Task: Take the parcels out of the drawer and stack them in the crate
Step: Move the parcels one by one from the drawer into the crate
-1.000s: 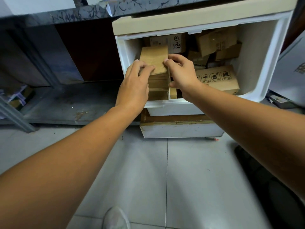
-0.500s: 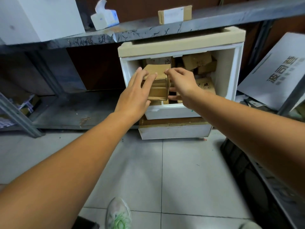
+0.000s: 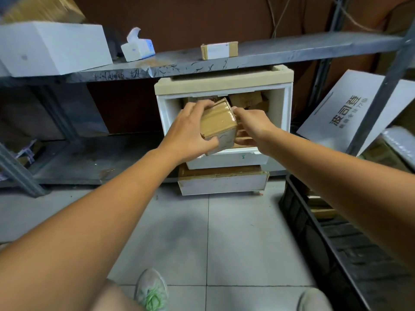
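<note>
A taped brown cardboard parcel (image 3: pixel 219 124) is lifted clear of the white drawer (image 3: pixel 226 158), in front of its opening. My left hand (image 3: pixel 190 133) grips the parcel's left side, fingers over the top and thumb underneath. My right hand (image 3: pixel 251 126) holds its right side, with a second, smaller parcel (image 3: pixel 243 134) partly hidden under the fingers. More brown parcels (image 3: pixel 247 101) lie deep inside the drawer. The black crate (image 3: pixel 314 239) stands on the floor at the right, with brown parcels (image 3: pixel 321 209) inside.
A grey metal shelf (image 3: pixel 269 52) runs above the drawer, carrying a white box (image 3: pixel 51 46), a tissue pack (image 3: pixel 138 47) and a small labelled parcel (image 3: pixel 219 50). A white printed box (image 3: pixel 350 108) leans at the right. My shoe (image 3: pixel 152 290) is on the tiled floor.
Both hands have pulled the parcel up and out of the drawer toward me. The view has drawn back and tilted up, revealing the shelf and the crate.
</note>
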